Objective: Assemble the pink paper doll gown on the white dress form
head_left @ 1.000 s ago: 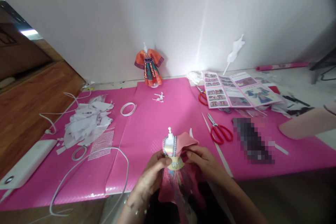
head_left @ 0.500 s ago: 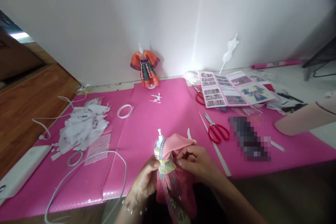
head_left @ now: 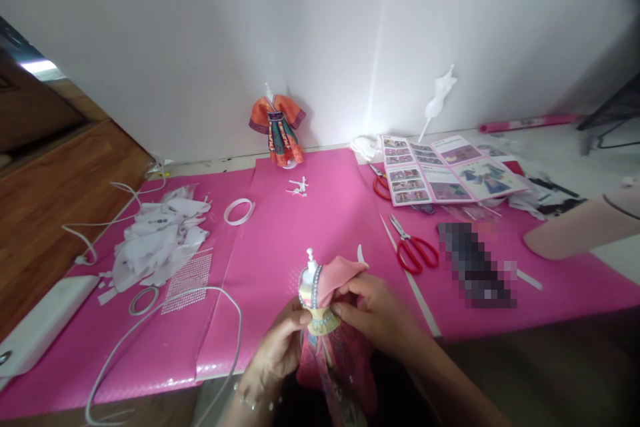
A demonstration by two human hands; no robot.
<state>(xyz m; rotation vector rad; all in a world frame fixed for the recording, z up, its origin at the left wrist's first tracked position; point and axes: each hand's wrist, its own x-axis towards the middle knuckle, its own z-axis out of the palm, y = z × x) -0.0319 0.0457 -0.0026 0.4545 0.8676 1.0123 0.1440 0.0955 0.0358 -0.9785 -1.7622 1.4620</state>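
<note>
Pink-dressed mannequin [head_left: 323,328], left hand [head_left: 281,340] and right hand [head_left: 375,312] each pinching its waist, leaflet [head_left: 447,172] print too small to read

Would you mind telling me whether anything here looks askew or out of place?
The bare white mannequin by the wall tilts clearly, unlike the orange-robed mannequin, which stands nearly upright. White scraps also lie in an untidy heap at the left.
</note>
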